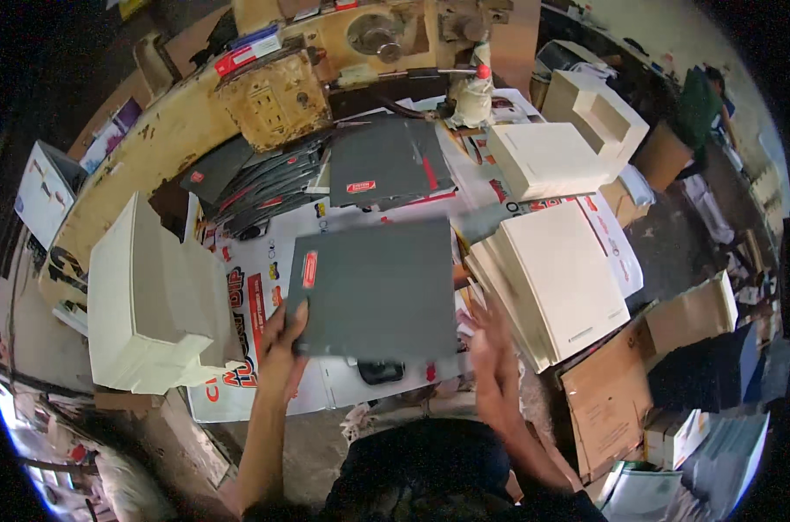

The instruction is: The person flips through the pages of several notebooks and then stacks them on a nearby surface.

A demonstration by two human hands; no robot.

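Note:
My left hand point(284, 341) grips the lower left edge of a dark grey book cover point(377, 291) with a small red label, the thumb on its face. The cover is held over the table and its edges are blurred. By its right edge is my right hand point(490, 348), also blurred, with fingers stretched out and not visibly closed on the cover. Farther off on the table lie a pile of similar grey covers point(386, 152) and a fanned heap of them point(268, 187). A stack of cream page blocks point(562, 278) lies to the right of my right hand.
A tall cream stack point(129, 296) stands on the left. More cream blocks point(543, 157) sit at the back right. A worn yellow machine point(273, 100) borders the far side, with a wrapped bottle point(473, 100) beside it. Cardboard point(604, 396) leans at the lower right.

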